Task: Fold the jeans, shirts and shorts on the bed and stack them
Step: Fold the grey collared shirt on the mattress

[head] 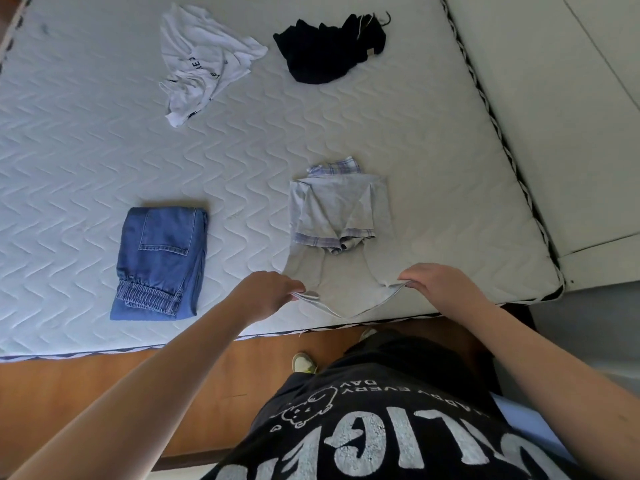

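Observation:
A grey shirt (pixel 341 216) with plaid collar and cuffs lies face down near the bed's front edge, both sleeves folded inward. My left hand (pixel 268 294) pinches its bottom-left hem corner, and my right hand (pixel 438 280) pinches the bottom-right corner, lifting the hem slightly off the mattress. Folded blue jeans (pixel 159 263) sit to the left of the shirt. A crumpled white shirt (pixel 204 62) lies at the far middle of the bed. Crumpled black shorts (pixel 327 48) lie to its right.
The quilted white mattress (pixel 86 150) fills most of the view; its front edge runs just below my hands and its right edge slants past the shorts. Wooden floor (pixel 104 386) lies below, with my feet beside the bed.

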The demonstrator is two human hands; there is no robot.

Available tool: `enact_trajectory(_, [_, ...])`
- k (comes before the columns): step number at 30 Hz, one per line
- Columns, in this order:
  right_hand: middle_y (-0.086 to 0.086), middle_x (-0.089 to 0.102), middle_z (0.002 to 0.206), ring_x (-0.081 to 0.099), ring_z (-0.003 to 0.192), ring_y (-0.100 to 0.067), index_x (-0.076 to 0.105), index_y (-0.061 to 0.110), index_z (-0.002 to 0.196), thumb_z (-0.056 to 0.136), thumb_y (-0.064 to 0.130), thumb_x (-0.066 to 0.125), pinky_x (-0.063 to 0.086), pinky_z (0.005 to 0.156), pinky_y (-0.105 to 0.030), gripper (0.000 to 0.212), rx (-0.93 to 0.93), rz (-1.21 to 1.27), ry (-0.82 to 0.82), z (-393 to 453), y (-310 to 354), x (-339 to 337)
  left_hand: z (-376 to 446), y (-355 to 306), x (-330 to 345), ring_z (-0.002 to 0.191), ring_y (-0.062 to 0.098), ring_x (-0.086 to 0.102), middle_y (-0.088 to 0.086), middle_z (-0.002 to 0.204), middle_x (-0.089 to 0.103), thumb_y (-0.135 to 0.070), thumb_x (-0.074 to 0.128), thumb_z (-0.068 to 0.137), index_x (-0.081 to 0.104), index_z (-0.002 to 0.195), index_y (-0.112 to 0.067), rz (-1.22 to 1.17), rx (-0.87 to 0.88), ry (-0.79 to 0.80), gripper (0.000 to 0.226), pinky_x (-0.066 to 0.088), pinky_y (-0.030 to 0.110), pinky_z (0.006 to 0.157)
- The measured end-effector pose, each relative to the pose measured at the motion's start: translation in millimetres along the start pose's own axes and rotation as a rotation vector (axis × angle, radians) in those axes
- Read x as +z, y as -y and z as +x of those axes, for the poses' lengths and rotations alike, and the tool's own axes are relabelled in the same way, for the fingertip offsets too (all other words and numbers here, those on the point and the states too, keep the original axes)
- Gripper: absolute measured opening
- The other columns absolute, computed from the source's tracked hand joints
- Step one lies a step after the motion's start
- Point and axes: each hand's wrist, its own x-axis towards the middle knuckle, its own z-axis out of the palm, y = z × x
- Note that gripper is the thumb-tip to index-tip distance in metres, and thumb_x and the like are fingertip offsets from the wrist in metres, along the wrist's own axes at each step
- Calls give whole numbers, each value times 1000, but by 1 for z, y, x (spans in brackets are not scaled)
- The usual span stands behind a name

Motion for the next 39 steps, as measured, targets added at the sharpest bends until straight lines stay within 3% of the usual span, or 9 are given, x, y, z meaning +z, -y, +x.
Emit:
enact_trajectory(5, [0,69,115,62,106,-21,66,18,122,100,22,52,43,87,-32,26,5,72,32,17,-4,-14,30,9,-15,107,19,61,-6,116,67,-23,49,103,62,120,-23,-91,-29,32,21,43,30,85])
enact_trajectory(13, [-1,72,96,64,89,-20,70,19,111,97,32,58,46,80,-38,23,17,227,126,67,-44,-36,95,31,-49,106,20,62,-4,120,68,-27,45,104,56,130,-38,-156,-108,188,30,44,30,83])
enact_trajectory(18, [11,58,72,50,62,-5,66,23,109,95,35,60,32,58,-18,19,25,264,140,113,-68,-49,132,44,-64,98,21,61,1,111,68,-28,47,103,57,125,-32,-190,-178,229,24,44,32,80])
enact_trajectory(24, [3,67,79,52,68,-12,69,21,104,94,33,62,34,62,-28,17,16,248,124,171,-89,-59,174,69,-74,83,19,54,0,95,61,-28,45,104,55,120,-30,-178,-212,176,19,36,31,69])
enact_trajectory(30, [4,65,76,57,70,-19,69,22,98,94,34,63,39,62,-29,15,69,247,39,228,-110,-46,227,104,-74,107,19,58,-3,116,62,-20,49,102,62,121,-21,-198,-142,103,23,39,28,80])
enact_trajectory(35, [-5,72,91,64,82,-28,71,15,107,93,28,65,47,73,-37,20,123,246,-15,272,-125,-27,276,138,-60,108,21,57,-1,115,61,-15,48,102,62,124,-23,-183,-143,66,27,41,30,82])
enact_trajectory(39, [-3,68,80,59,72,-26,70,15,100,94,30,63,42,65,-36,18,145,217,-3,311,-145,-6,316,164,-41,107,25,58,3,115,63,-16,48,102,61,126,-22,-165,-168,25,28,36,29,78])
